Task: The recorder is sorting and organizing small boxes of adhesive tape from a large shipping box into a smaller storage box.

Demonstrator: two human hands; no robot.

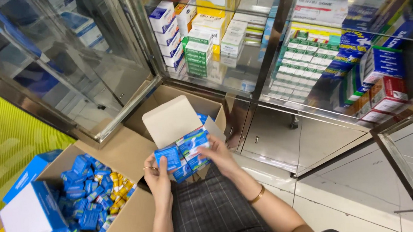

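Observation:
My left hand (156, 175) grips a small blue box (167, 156) at its lower edge. My right hand (220, 154) holds a stack of similar small blue-and-white boxes (193, 146) just beside it. Both hands hover over an open white carton (173, 119) with its lid flap raised, resting on my lap. More small blue boxes show inside the carton behind the flap. A ring sits on my left hand and a bangle on my right wrist.
A large open cardboard box (122, 223) at the lower left holds several small blue boxes and some yellow ones. A bigger blue-and-white box (32, 220) lies on its edge. A glass display cabinet (269, 48) with stacked medicine boxes stands ahead; tiled floor at the right.

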